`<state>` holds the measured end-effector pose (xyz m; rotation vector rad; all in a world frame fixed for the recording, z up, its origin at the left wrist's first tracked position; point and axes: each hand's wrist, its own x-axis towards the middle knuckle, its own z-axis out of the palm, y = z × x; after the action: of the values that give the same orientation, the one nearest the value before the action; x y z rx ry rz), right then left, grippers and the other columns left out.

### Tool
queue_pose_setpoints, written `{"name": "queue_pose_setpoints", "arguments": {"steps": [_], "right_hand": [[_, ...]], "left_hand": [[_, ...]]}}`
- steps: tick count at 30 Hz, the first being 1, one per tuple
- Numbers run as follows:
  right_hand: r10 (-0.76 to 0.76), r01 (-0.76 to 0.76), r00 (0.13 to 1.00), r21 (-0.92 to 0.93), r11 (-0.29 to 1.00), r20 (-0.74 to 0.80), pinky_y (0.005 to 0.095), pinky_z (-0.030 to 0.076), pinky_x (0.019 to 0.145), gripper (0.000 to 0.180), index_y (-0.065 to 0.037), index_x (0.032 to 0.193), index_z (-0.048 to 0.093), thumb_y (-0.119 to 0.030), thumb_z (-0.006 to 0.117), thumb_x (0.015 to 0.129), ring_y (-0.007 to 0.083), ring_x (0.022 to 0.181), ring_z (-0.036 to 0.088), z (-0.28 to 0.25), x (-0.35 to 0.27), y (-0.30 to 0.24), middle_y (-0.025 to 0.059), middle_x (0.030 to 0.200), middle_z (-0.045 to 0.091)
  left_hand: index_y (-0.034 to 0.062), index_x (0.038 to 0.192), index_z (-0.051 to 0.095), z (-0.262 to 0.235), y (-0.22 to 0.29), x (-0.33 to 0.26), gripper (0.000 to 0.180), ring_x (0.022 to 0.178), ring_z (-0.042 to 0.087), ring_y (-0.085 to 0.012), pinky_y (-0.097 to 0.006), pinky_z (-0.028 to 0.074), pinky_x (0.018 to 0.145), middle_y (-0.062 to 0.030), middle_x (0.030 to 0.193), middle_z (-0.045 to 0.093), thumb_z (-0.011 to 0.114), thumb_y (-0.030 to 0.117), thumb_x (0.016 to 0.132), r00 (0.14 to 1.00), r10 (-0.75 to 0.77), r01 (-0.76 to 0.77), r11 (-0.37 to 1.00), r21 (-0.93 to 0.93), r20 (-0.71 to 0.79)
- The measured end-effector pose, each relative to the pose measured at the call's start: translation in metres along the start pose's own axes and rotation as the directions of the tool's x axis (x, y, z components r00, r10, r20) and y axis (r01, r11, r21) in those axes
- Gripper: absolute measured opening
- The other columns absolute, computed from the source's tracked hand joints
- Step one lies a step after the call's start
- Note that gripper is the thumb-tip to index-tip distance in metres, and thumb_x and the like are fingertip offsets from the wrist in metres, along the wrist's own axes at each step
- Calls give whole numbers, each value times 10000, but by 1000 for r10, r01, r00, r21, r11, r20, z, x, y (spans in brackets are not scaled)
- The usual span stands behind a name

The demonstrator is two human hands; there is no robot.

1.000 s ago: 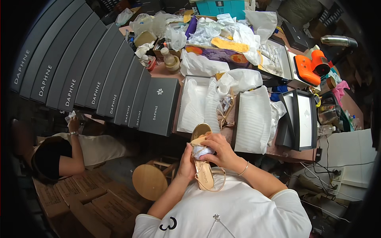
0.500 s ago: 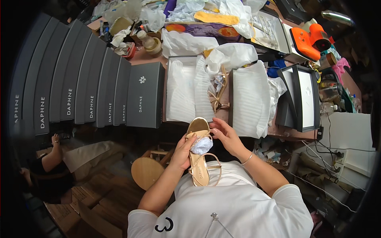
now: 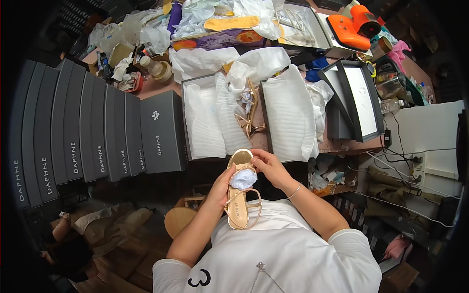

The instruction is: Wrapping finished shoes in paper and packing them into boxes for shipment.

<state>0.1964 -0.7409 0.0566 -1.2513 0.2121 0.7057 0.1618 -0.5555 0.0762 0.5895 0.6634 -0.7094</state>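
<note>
A gold strappy sandal lies sole down in front of my chest, toe pointing away from me. My left hand is wrapped round its left side near the toe straps. My right hand pinches the right edge by the toe, fingers curled against the strap. A crumpled wad of pale paper fills the space under the front straps. Beyond, a second gold sandal with paper stuffing lies on the table between an open shoebox and a stack of white wrapping paper.
A row of dark grey shoeboxes stands on the left. At the right are an open box with a white lining and an orange device. Crumpled tissue covers the back. Another person's arm shows at lower left.
My right hand has moved in and closed on the sandal's toe edge; before, its fingers were spread beside it. The view has shifted, so the table items sit further left.
</note>
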Motion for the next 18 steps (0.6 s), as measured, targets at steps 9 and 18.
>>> {"name": "queue_pose_setpoints", "arguments": {"steps": [9,18], "right_hand": [[-139,146,987,93,985,-77,218,465,750,358,-13,1294,499,-127,548,958,73,933,558,20,-16,-13,48,1113,614],[-292,281,952,123,952,92,255,478,819,496,-34,1360,439,-112,627,908,145,1076,529,29,-29,-37,110,1314,471]], "left_hand": [[29,1427,286,14,-6,-26,597,1133,536,-206,-340,462,956,-163,1290,478,564,240,943,880,463,-474,851,224,104],[6,1427,335,-8,20,-37,663,1279,406,-189,-326,323,1078,-112,1395,376,597,-8,818,808,431,-589,619,520,402]]}}
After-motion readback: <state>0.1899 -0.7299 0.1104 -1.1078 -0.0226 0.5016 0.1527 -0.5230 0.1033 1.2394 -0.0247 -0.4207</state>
